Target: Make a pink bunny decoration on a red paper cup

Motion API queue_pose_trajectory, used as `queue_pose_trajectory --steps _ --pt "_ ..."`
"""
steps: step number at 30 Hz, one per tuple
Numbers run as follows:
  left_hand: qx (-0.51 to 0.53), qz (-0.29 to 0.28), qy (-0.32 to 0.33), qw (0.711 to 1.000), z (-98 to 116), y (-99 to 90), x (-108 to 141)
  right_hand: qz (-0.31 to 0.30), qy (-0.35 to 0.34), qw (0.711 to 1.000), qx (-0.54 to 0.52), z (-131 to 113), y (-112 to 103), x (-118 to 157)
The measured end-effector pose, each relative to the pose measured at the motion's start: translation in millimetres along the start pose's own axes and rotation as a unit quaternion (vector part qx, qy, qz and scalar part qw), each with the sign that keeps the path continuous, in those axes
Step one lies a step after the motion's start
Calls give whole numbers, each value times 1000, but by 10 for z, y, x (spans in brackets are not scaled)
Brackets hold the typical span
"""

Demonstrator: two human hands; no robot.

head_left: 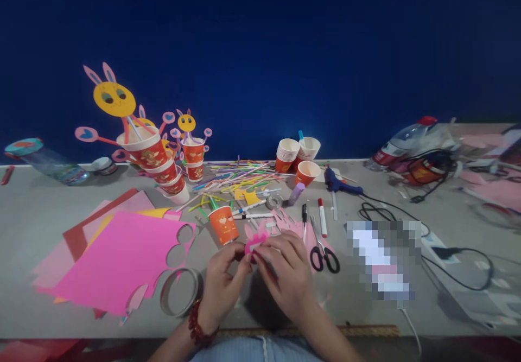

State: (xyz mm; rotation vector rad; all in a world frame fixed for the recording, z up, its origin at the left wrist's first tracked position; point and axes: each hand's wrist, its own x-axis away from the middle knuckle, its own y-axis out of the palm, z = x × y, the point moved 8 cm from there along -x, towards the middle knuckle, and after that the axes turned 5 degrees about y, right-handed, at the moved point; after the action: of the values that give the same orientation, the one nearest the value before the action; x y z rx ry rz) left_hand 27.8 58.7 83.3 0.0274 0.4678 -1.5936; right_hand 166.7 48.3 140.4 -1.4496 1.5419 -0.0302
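1 pink cutout [253, 242] is pinched by the left hand [223, 278] and right hand [290, 272], both nearly closed, over the surface [350, 316], near 1 orange cup [223, 225] and left of the scissors [324, 253].

Left hand [223, 279] and right hand [290, 268] hold a pink cutout [255, 241] near an orange cup [223, 225].

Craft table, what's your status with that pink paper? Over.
Left hand, right hand: both holding the pink paper piece. Orange cup close beyond it. Scissors lying beside right hand.
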Motion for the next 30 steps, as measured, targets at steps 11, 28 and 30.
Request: queue_pose_trajectory --steps 11,28,30 --pt "-161 -36 99 981 260 -4 12 -56 -2 998 2 -38 51 -65" --pt "-174 -39 110 978 305 -24 30 -61 -1 998 20 -120 15 -93" --pt "-172 -39 107 979 297 -26 32 -65 1 998 15 -113 4 -90"
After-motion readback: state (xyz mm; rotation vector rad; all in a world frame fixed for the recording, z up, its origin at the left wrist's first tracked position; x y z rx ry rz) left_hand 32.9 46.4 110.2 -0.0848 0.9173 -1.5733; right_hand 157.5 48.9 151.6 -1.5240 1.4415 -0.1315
